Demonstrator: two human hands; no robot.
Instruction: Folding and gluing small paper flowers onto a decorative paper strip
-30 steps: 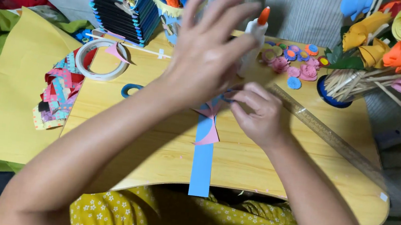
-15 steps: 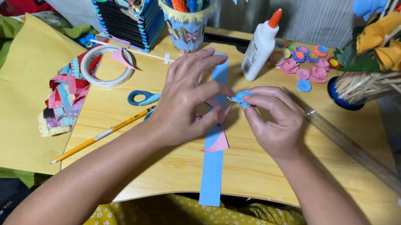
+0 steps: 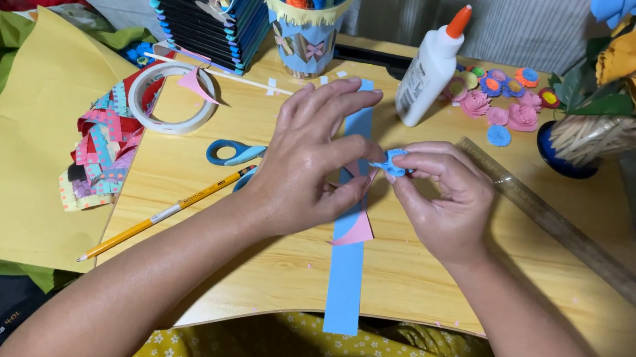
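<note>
Blue paper piece: a small curled bit of blue paper (image 3: 392,161) sits pinched between both hands, just above the long blue strip (image 3: 345,273); its exact shape is hard to make out, since fingertips cover most of it.
Right hand: the right hand (image 3: 443,201), just right of the strip, has thumb and forefinger closed on the blue piece, the other fingers curled under and out of sight.
Left hand: the left hand (image 3: 308,161) lies over the strip, its thumb and one fingertip meeting the blue piece, the remaining fingers spread apart and lifted.
Strip: it runs down the wooden table (image 3: 243,274) and past the near edge; its middle stretch is hidden beneath the left hand.
Pink scrap: a pink paper corner (image 3: 356,231) pokes out on the strip below the left palm, the rest covered.
Scissors: blue-handled scissors (image 3: 229,151) lie left of the strip, their blades hidden by the left hand.
Pencil: a yellow pencil (image 3: 162,213) slants away left of the strip, its tip tucked under the wrist.
Glue bottle: a white bottle with an orange cap (image 3: 429,67) stands just right of the strip's far end.
Ruler: a clear ruler (image 3: 560,226) lies right of the strip, its far end blurred at the picture's edge.
Tape roll: a white tape roll (image 3: 172,96) rests well left of the strip.
</note>
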